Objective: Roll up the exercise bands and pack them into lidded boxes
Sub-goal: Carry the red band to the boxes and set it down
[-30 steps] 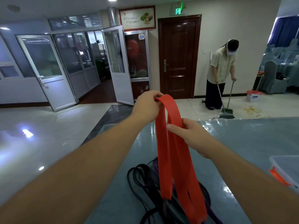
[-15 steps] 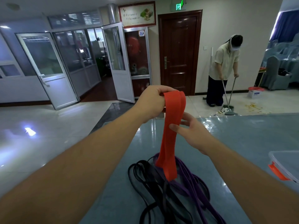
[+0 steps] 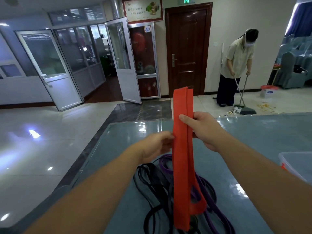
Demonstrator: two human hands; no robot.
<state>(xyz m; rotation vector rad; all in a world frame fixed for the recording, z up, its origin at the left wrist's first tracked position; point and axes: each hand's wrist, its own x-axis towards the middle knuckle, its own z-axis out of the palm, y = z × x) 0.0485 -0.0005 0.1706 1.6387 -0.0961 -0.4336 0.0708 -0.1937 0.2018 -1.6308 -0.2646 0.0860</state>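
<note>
A wide red exercise band (image 3: 181, 166), folded into layers, stands upright above the table. My right hand (image 3: 202, 130) grips it about a third of the way down, thumb across its front. My left hand (image 3: 157, 146) pinches the band's left edge a little lower. The band's top end sticks up free above both hands, and its lower loops hang over a tangled pile of black bands (image 3: 152, 188) and purple bands (image 3: 211, 196) on the grey-blue table (image 3: 118, 149). A clear plastic box (image 3: 297, 164) with an orange latch shows at the right edge.
The table's left edge and far edge drop to a glossy tiled floor. A person (image 3: 236, 65) sweeps litter with a broom (image 3: 243, 108) beyond the far edge. Glass doors and a dark wooden door stand at the back.
My left hand has let go of the band's top and dropped to pinch its left edge lower down. My right hand now grips the band, which stands taller with its top end free.
</note>
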